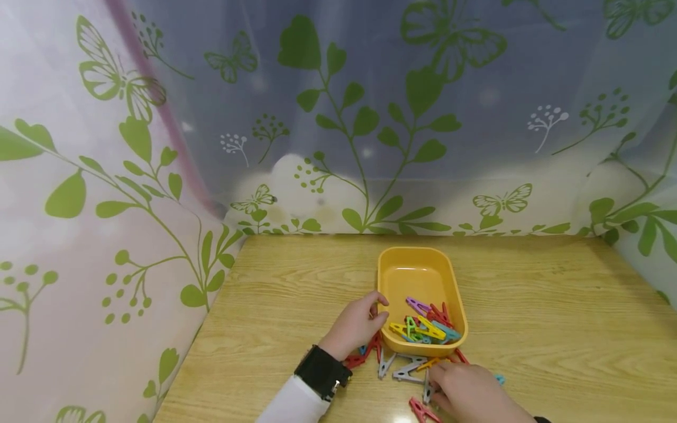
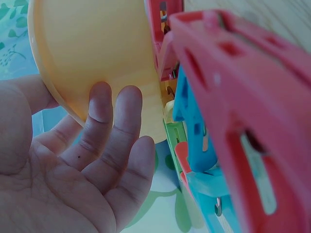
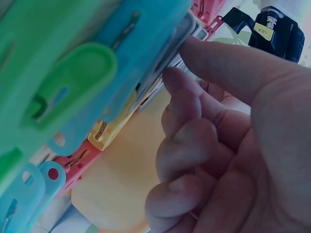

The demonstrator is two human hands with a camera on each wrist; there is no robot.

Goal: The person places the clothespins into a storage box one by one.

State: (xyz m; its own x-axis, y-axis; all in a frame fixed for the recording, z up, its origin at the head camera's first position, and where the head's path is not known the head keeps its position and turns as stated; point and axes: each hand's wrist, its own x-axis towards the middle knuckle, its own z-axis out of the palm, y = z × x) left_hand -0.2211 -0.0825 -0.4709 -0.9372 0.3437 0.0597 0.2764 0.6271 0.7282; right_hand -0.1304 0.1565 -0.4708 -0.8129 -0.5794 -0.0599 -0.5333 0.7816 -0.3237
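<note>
A yellow plastic tray (image 1: 415, 258) holds several coloured clothespins (image 1: 431, 326) heaped at its near end. At the tray's left rim is my left hand (image 1: 357, 322); its thumb reaches over the rim and its other fingers lie along the outer wall (image 2: 97, 43). My right hand (image 1: 471, 390), in front of the tray, pinches a grey clothespin (image 1: 428, 392) between thumb and index finger. In the right wrist view the grey clothespin (image 3: 182, 36) is partly hidden by other clothespins.
Loose clothespins lie before the tray: grey ones (image 1: 409, 368), red ones (image 1: 355, 359), and a red one (image 1: 423, 409) nearest me. A blue clothespin (image 1: 499, 379) shows beyond my right hand. The wooden table (image 1: 296, 276) meets a leaf-patterned curtain (image 1: 338, 147) at the back and left.
</note>
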